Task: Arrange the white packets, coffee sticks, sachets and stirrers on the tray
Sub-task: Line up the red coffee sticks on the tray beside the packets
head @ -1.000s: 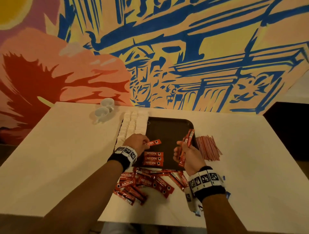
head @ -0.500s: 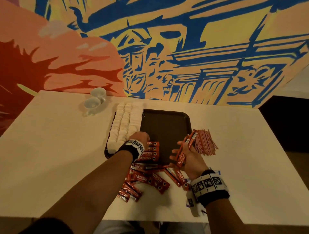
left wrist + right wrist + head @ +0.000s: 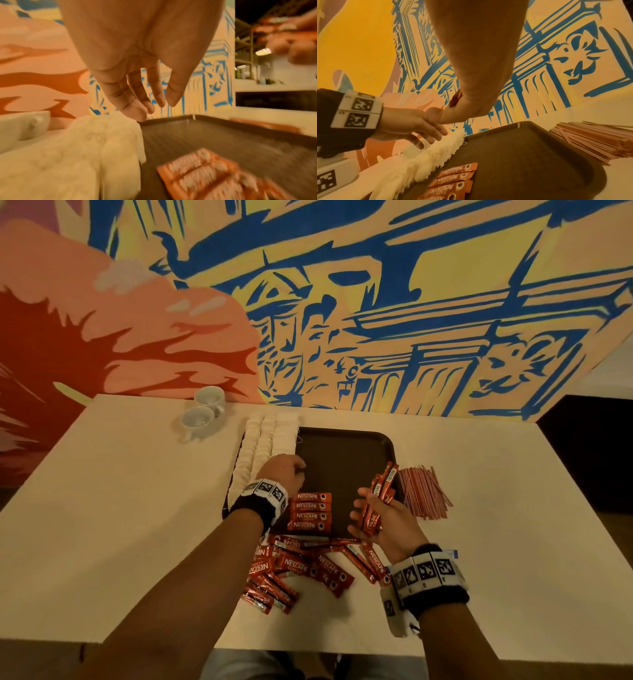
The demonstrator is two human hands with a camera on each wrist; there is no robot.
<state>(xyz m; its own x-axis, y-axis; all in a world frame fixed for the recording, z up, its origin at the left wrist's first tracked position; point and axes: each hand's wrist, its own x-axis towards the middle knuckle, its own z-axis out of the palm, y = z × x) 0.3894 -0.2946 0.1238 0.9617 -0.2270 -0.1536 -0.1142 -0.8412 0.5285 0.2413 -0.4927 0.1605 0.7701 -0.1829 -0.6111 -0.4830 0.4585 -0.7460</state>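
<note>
Since half a second ago, left hand (image 3: 282, 474) has lifted off the row of four red coffee sticks (image 3: 310, 511) on the dark rectangular plastic tray (image 3: 346, 453); fingers relaxed, holding nothing, above the tray beside the white packets (image 3: 265, 440) filling its left side. Right hand (image 3: 380, 517) grips a bundle of red sticks (image 3: 382, 496) over the tray's right edge. Pink stirrers (image 3: 423, 491) lie on the table just right.

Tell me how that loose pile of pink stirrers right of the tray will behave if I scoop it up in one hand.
The stirrers are thin, straight sticks, so each probably stays stiff and weighs little. They lie fanned out and unbound on the table, so a one-handed scoop would likely let some slide out or scatter. Being thin and seemingly round, strays may roll; squaring the pile against the tray first should help.
</note>
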